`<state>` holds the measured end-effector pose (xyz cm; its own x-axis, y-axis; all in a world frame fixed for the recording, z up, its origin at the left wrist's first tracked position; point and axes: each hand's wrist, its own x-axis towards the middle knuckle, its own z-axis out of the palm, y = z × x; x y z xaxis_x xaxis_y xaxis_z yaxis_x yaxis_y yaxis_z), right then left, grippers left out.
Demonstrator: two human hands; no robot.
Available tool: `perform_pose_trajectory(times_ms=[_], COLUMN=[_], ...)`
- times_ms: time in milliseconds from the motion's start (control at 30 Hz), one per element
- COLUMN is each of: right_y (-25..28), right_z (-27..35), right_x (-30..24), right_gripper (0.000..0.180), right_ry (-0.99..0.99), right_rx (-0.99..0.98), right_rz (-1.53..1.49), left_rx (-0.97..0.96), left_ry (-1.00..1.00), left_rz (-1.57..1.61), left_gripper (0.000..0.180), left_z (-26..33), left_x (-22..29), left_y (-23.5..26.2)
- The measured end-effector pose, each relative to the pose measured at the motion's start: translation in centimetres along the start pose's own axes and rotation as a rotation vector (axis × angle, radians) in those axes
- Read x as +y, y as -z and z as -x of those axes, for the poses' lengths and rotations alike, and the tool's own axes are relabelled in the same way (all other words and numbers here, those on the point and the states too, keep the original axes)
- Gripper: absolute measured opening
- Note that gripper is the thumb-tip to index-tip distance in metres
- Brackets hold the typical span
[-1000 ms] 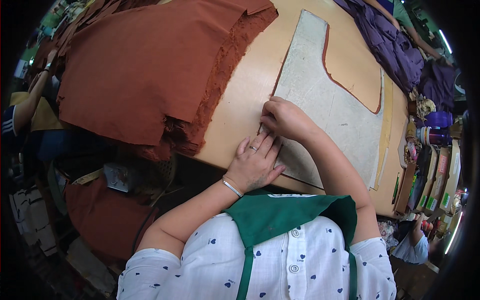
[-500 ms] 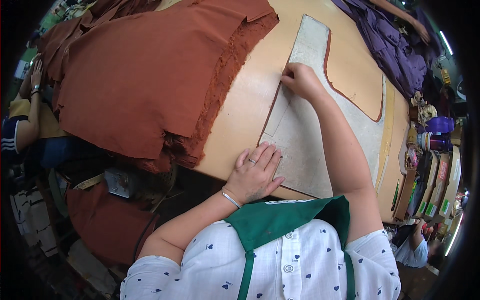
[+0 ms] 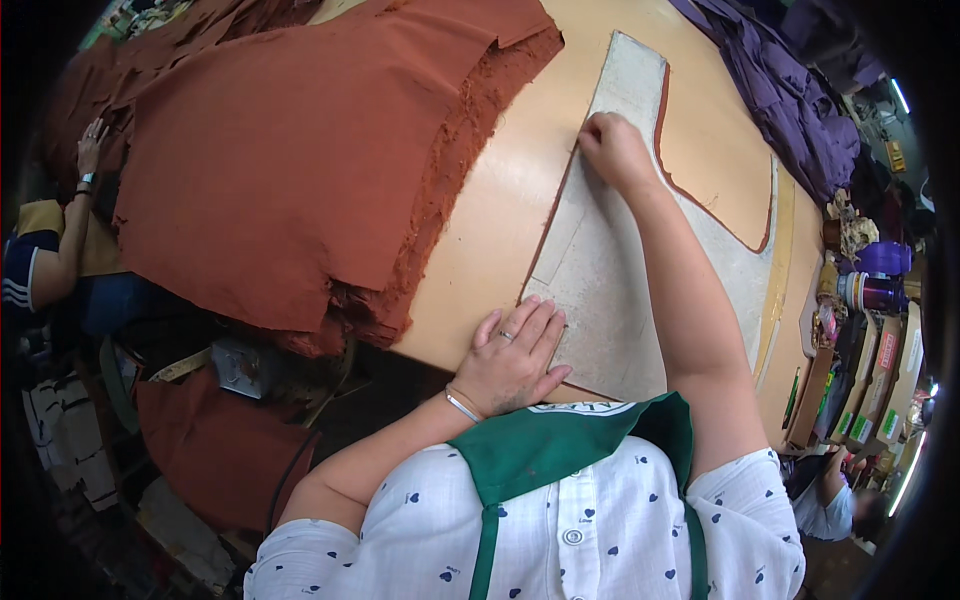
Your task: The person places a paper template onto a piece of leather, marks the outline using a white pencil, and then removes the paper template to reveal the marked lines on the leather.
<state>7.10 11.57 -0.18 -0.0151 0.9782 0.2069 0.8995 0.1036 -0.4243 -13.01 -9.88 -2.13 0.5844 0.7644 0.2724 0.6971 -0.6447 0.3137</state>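
Note:
A pale grey, stiff pattern template [image 3: 610, 335] lies flat on the tan table over rust-brown cloth [image 3: 666, 174], which shows as a thin rim along its edges. My left hand [image 3: 512, 358] rests on the template's near left corner, fingers stretched out flat, a ring and a bracelet on it. Farther up, at the template's left edge, my right hand [image 3: 614, 150] is closed, its thumb and fingers drawn together. Whatever sits between those fingers is hidden by the hand.
Left of the template, a thick stack of rust-brown cloth [image 3: 290, 170] with frayed edges covers the table [image 3: 480, 250]. Purple cloth [image 3: 770, 90] lies at the far right. A person's hand [image 3: 91, 146] touches cloth at the far left. Boxes [image 3: 880, 385] and a purple container [image 3: 882, 258] line the right.
My right hand has slid a little farther up the template's left edge; my left hand stays in place. The arm over the purple cloth is gone, and the left person's hand has shifted.

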Motion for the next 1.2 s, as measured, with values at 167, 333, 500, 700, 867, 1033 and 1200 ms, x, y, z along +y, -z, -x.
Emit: perform_pose_trajectory(times_ms=[167, 333, 500, 700, 867, 1033, 1200], right_y=[2.9, 3.6, 1.7, -0.8, -1.8, -1.9, 0.2], right_z=[8.6, 17.9, 21.6, 20.6, 20.1, 20.1, 21.4], right_x=[-3.7, -3.5, -4.8, -6.9, -7.5, -7.6, -5.9], right_gripper=[0.017, 0.012, 0.009, 0.008, 0.007, 0.008, 0.006], right_ry=[0.08, -0.372, -0.143, 0.104, 0.155, 0.159, 0.088], right_rx=[-0.436, -0.36, -0.072, 0.088, 0.14, 0.139, 0.08], right_rz=[-0.349, -0.749, -0.518, -0.304, -0.244, -0.229, -0.242], left_rx=[0.065, 0.172, 0.045, -0.26, -0.267, -0.256, -0.221], left_ry=[0.03, 0.265, 0.035, 0.188, 0.17, 0.171, 0.179], left_rz=[0.244, 0.874, 0.39, 0.172, 0.168, 0.157, 0.198], left_gripper=[0.045, 0.037, 0.047, 0.08, 0.085, 0.084, 0.082], left_z=[-0.1, -2.2, -6.5, -8.1, -8.1, -7.9, -7.8], left_x=[-1.0, -3.9, -6.2, -7.8, -7.6, -7.8, -7.9], left_y=[0.2, 0.4, 1.6, 1.2, 1.3, 1.1, 0.9])
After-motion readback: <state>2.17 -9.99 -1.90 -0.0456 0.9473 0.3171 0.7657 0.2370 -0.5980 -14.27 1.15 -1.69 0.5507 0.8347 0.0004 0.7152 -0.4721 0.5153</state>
